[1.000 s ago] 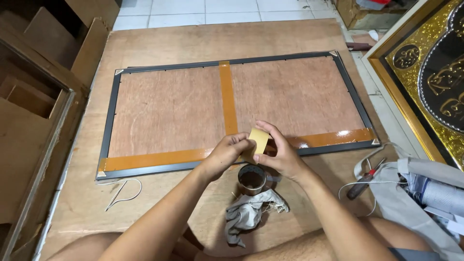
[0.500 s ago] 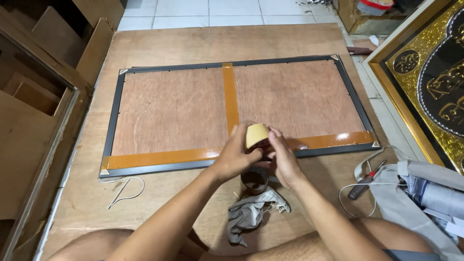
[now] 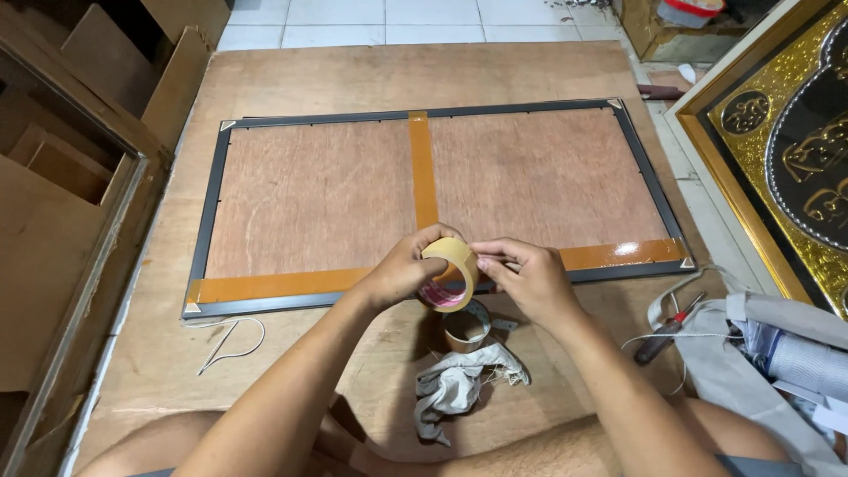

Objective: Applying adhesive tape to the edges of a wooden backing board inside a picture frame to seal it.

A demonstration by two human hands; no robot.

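My left hand (image 3: pixel 402 272) grips a roll of brown packing tape (image 3: pixel 450 274) by its rim, held upright above the board. My right hand (image 3: pixel 528 276) pinches at the roll's right edge with thumb and fingertips. Beyond both hands lies a black picture frame (image 3: pixel 208 212), back side up, with a plywood backing. Brown tape strips (image 3: pixel 423 170) run down its middle and along its near edge. A second, smaller tape roll (image 3: pixel 465 328) stands on the board right below my hands.
A crumpled grey rag (image 3: pixel 455 384) lies near my knees. A bent wire (image 3: pixel 231 340) rests at the lower left. A screwdriver (image 3: pixel 664 336) and cloth bundle (image 3: pixel 777 353) sit at right. A gold ornate frame (image 3: pixel 777 141) leans at far right; wooden boards (image 3: pixel 62 177) stand left.
The tape roll has turned so that its open core faces me, and my hands have shifted slightly toward me. My right fingers now pick at the roll's edge.
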